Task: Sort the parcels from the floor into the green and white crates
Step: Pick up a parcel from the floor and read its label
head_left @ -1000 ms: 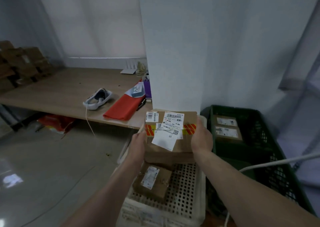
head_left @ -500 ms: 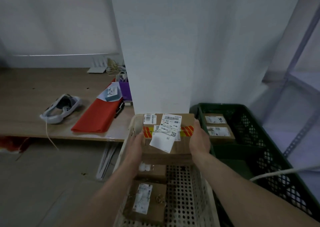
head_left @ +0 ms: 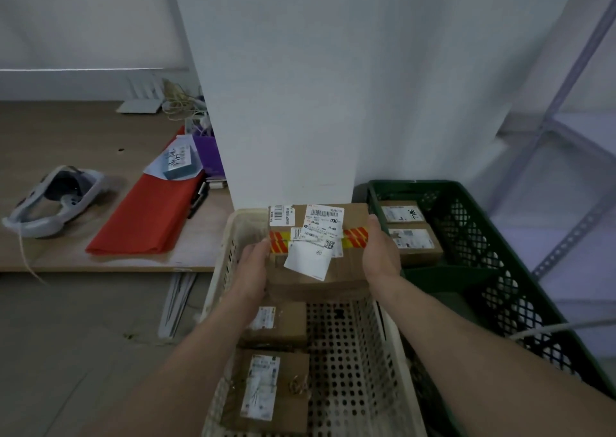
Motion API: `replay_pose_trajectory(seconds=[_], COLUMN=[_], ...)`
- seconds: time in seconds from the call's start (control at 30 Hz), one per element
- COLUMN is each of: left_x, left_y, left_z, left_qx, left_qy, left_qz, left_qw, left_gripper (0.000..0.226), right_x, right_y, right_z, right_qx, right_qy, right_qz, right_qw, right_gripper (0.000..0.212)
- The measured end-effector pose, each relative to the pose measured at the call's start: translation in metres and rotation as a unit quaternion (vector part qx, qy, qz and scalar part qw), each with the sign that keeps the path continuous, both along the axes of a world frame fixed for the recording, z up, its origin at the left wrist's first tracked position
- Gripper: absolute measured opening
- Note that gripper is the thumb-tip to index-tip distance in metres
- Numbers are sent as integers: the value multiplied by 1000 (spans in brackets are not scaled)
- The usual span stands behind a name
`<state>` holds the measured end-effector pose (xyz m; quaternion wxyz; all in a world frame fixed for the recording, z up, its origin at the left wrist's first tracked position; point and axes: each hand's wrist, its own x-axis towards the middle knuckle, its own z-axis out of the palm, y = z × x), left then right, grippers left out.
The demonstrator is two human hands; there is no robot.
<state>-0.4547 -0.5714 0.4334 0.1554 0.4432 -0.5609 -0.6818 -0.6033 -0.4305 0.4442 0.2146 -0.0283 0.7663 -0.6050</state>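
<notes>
A brown cardboard parcel [head_left: 346, 270] with white labels and a red-and-yellow tape band sits low at the far end of the white perforated crate [head_left: 353, 363]. My left hand [head_left: 255, 271] grips its left side and my right hand [head_left: 380, 253] its right side. Two smaller labelled parcels, one [head_left: 283, 323] behind the other [head_left: 273, 393], lie in the white crate nearer to me. The green crate [head_left: 490, 256] stands to the right and holds two small parcels, one [head_left: 401, 213] at its far end and one [head_left: 415, 241] just in front.
A white pillar [head_left: 290, 103] rises right behind the crates. A low wooden platform [head_left: 66, 136] on the left carries a white headset [head_left: 53, 200], a red folder [head_left: 150, 213] and small boxes. A metal shelf frame [head_left: 566, 136] stands at the right.
The parcel in both hands has come down toward the far end of the white crate. My view has swung right and tilted down, showing more of both crates.
</notes>
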Motion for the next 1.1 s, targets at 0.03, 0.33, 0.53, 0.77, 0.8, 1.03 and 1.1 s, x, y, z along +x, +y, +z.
replay_pose_trajectory(seconds=[0.03,0.33,0.53,0.77,0.8,1.03,1.1], left_x=[-3,-20,-51,-87,-90,-114,-117], left_y=[-4,32,80,85,85,82,79], left_z=[-8,-73,-115,-143,-141,-152,-154], left_qx=[1,242,377,416,419,437,434], left_qy=[-7,-56,-28,-56,-54,-7,-3], left_qz=[-5,83,126,153,150,140,146], left_qw=[1000,965,917,895,894,889,889], left_gripper=[72,68,69,64,62,62,62], right_x=[-5,-69,-94,-122,-126,-149,-153], right_y=[-3,-35,-54,-68,-71,-96,-99], right_z=[-1,-45,-99,-138,-141,-139,-140], right_qx=[11,344,414,436,440,465,473], right_qy=[11,264,265,299,304,366,370], right_qz=[14,292,378,421,423,419,417], right_qw=[1000,853,785,737,732,688,682], right_gripper=[51,87,80,69,68,62,61])
